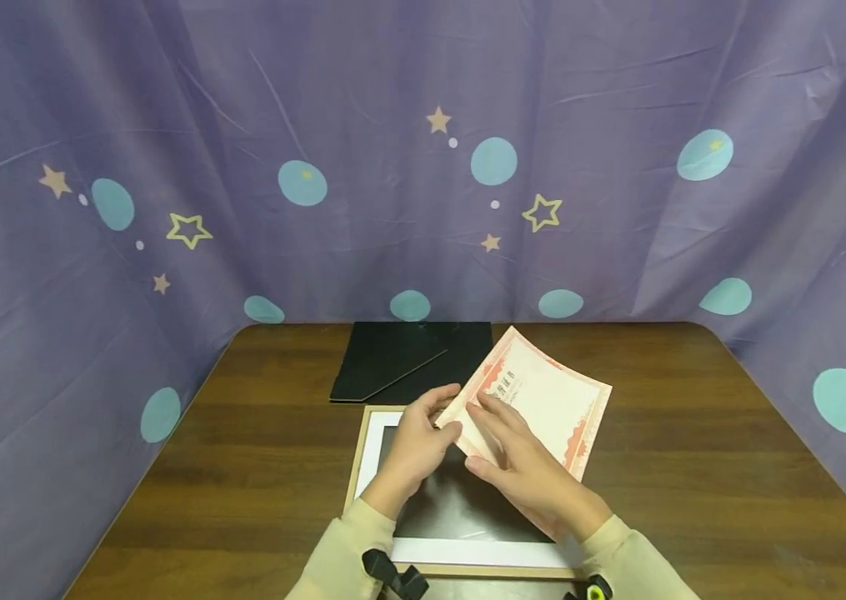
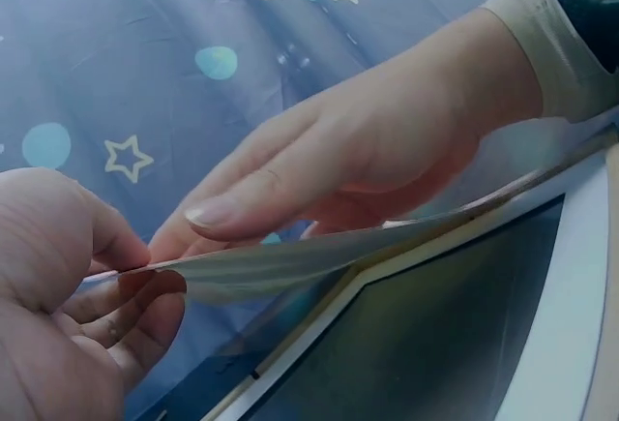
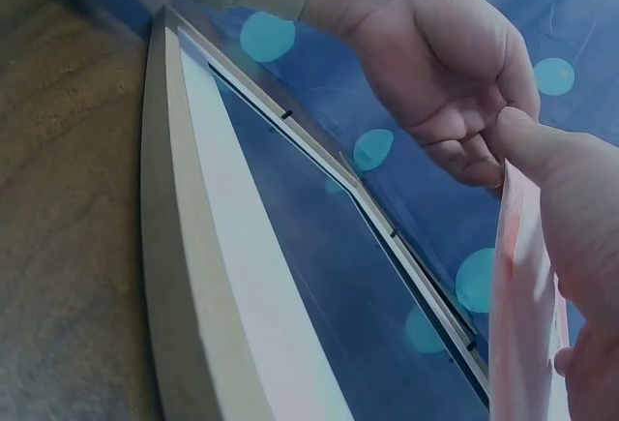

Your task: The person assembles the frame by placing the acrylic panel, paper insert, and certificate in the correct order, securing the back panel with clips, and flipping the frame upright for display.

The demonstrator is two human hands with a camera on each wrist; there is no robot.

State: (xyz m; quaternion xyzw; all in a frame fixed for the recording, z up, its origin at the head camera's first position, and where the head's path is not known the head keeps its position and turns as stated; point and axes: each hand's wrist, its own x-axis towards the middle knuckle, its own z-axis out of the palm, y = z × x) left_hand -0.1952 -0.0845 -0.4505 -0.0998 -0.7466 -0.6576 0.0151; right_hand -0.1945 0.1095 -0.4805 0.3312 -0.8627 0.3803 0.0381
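A paper certificate (image 1: 558,400) with a red patterned border and dark printed characters is held tilted above a picture frame. My left hand (image 1: 415,446) pinches its left corner between thumb and fingers, as the left wrist view also shows. Across the upper face of the sheet lies my right hand (image 1: 535,475), its fingers fairly straight and their tips close to the left thumb. Below both hands, the frame (image 1: 354,471) lies on the table, with a light wood rim, a white mat (image 1: 468,552) and a dark, shiny middle (image 1: 453,508).
Behind the frame lies a black backing board (image 1: 385,354) with a flat stand strip on it. The brown wooden table (image 1: 242,475) reaches to a purple curtain (image 1: 392,100) printed with stars and blue spots.
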